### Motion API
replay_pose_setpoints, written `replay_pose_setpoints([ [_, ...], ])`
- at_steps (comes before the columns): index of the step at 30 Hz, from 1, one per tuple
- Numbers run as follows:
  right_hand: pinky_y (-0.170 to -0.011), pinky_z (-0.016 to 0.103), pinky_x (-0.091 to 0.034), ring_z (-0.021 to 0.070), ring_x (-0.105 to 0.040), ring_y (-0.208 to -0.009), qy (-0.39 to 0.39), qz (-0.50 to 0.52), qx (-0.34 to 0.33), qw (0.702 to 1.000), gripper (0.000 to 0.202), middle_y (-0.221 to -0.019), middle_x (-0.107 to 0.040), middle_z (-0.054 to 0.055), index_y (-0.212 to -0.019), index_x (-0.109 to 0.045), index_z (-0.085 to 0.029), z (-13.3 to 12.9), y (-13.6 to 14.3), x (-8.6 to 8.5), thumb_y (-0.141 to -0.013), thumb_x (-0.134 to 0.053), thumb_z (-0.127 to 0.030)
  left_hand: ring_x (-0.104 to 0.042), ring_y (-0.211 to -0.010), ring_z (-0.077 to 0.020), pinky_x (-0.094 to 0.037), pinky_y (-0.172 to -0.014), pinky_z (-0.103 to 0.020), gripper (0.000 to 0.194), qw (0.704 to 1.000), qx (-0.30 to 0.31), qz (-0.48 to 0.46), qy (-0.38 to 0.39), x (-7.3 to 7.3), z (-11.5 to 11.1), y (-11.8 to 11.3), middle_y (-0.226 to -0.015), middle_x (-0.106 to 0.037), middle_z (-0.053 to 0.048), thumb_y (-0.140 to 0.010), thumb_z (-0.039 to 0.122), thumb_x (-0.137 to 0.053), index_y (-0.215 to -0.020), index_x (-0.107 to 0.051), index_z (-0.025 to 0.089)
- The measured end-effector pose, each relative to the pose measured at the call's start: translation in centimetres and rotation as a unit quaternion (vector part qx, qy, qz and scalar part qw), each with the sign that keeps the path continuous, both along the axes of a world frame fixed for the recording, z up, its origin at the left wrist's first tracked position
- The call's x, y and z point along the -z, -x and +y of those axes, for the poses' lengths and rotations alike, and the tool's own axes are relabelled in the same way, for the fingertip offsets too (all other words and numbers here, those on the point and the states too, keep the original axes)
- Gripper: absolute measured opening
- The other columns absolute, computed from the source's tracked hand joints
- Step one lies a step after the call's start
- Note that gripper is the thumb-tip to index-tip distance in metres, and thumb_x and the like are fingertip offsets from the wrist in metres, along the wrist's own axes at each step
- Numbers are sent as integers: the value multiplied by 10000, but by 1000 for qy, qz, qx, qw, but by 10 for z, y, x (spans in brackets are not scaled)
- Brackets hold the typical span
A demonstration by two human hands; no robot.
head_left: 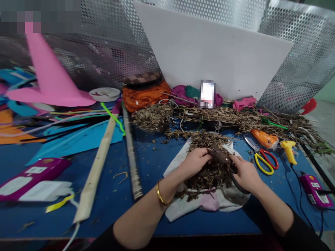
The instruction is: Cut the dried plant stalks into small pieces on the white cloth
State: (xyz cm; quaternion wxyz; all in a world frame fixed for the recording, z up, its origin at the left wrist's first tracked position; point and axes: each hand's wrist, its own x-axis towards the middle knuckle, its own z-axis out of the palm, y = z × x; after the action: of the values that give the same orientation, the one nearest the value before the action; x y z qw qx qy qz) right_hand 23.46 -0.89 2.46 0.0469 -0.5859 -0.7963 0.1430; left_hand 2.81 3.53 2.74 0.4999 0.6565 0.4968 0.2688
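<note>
Scissors (219,155) in closed right grip (246,173), left grip (196,161) curled, hold unclear, glue gun (289,152) nearby

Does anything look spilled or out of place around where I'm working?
Yes, a little: dried plant crumbs lie loose on the blue table, left of the white cloth, apart from the main heap on it. The cloth also looks rumpled, with a pinkish patch near its front edge.

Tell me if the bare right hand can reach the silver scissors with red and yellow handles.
Probably yes: the silver scissors lie uncovered on the blue tabletop beside the right hand. But it holds dark scissors with black handles, which likely need putting down first.
</note>
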Motion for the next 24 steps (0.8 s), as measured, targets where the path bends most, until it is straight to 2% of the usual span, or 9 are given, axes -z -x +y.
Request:
replay_pose_setpoints([
  [3, -701, 224, -348, 178, -555, -885, 9, 14, 1, 1000, 436, -1043, -572, 57, -1195, -438, -217, 0, 0, 0, -763, -497, -214, -358, -502, -94, -247, -481, -213, 252, 1000, -15, 6, -23, 1, 0, -2, -503, -429, 36, -715, 332, -456, -525, -465, 166],
  [9, -694, 226, -347, 177, -550, -887, 24, 12, 0, 1000, 424, -1032, -581, 60, -1183, -448, -211, 0, 0, 1, -764, -507, -222, -325, -490, -88, -237, -476, -211, 283, 999, -26, -29, 18, 5, 1, -2, -505, -407, 44, -701, 404, -482, -555, -483, 162],
  [16, -681, 239, -339, 185, -544, -891, 6, -30, -13, 999, 433, -1088, -544, 85, -1207, -403, -197, 0, 2, 3, -782, -473, -242, -354, -506, -95, -269, -505, -216, 224, 997, 5, -60, 40, 9, 1, -5, -497, -418, 42, -655, 349, -504, -544, -512, 154],
  [24, -675, 228, -330, 176, -547, -887, 30, -23, -8, 999, 401, -1045, -568, 66, -1176, -423, -208, -2, 2, -4, -777, -458, -211, -332, -492, -89, -237, -493, -218, 202, 994, 6, -62, 89, 3, 0, -4, -492, -415, 48, -629, 337, -507, -567, -533, 147],
])
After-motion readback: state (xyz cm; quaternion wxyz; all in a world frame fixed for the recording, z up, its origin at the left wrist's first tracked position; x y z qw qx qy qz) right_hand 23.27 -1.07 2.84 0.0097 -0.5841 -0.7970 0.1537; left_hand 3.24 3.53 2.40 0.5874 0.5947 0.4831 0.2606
